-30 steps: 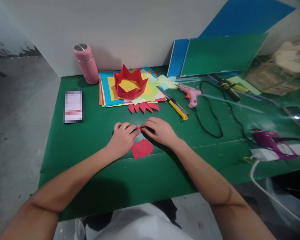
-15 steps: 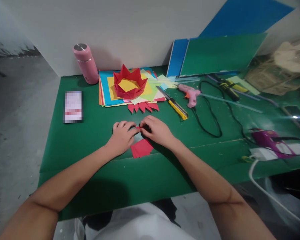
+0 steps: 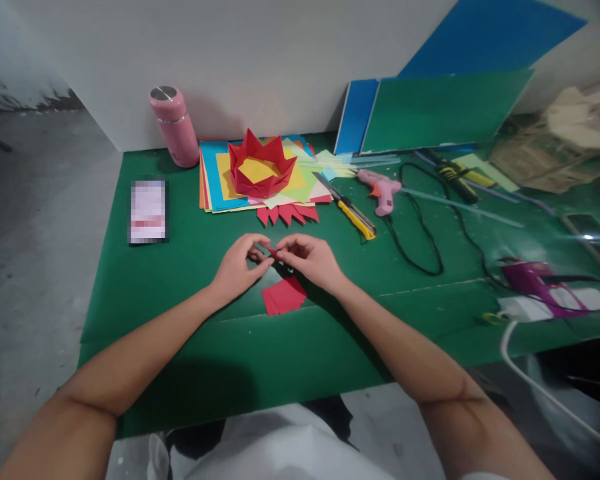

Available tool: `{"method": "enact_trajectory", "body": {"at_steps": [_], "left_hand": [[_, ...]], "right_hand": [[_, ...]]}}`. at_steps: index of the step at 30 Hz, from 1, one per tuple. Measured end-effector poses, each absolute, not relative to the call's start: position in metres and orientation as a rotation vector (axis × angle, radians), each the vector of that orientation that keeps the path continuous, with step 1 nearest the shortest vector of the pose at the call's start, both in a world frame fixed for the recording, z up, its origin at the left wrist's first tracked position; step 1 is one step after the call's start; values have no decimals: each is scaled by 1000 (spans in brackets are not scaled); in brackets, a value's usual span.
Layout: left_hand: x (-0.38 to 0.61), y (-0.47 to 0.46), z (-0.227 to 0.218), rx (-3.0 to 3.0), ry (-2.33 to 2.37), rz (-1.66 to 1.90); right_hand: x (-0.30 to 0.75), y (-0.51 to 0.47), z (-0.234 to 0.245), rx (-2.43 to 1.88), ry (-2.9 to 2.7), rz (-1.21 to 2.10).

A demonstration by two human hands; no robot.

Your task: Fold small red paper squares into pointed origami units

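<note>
A small piece of folded red paper (image 3: 273,253) is between my two hands, a little above the green table. My right hand (image 3: 307,259) pinches it between thumb and fingers. My left hand (image 3: 240,267) is at its left side with fingers curved and thumb apart from the fingertips; whether it touches the paper is hard to make out. Just below my hands lies a small stack of red paper squares (image 3: 284,296). Beyond them, several pointed red folded pieces (image 3: 287,214) lie in a row by a red paper ring with points (image 3: 240,180).
The ring sits on stacked coloured paper (image 3: 211,180). A pink flask (image 3: 176,130) and a blurred-out rectangular item (image 3: 148,212) are at left. To the right lie a utility knife (image 3: 354,217), a pink glue gun (image 3: 383,189) with a looped black cord, and a purple item (image 3: 535,283).
My left hand has lifted and turned, its fingers going from lying near the table to a curved, raised shape. The red paper has risen slightly and tilted in my right hand.
</note>
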State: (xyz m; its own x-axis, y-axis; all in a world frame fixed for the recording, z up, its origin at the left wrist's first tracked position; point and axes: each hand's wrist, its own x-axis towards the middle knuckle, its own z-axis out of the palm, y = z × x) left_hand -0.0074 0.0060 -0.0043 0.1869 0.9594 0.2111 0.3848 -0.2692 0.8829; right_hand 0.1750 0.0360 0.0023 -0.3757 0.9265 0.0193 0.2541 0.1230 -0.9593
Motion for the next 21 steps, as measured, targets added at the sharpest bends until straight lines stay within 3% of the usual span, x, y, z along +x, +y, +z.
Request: {"method": "enact_trajectory", "body": {"at_steps": [4, 21], "left_hand": [[-5, 8, -4, 1625, 1337, 1033], [-4, 5, 4, 1532, 1359, 963]], "right_hand": [[170, 34, 1, -1076, -1429, 1524], [171, 34, 5, -1075, -1452, 1629]]}}
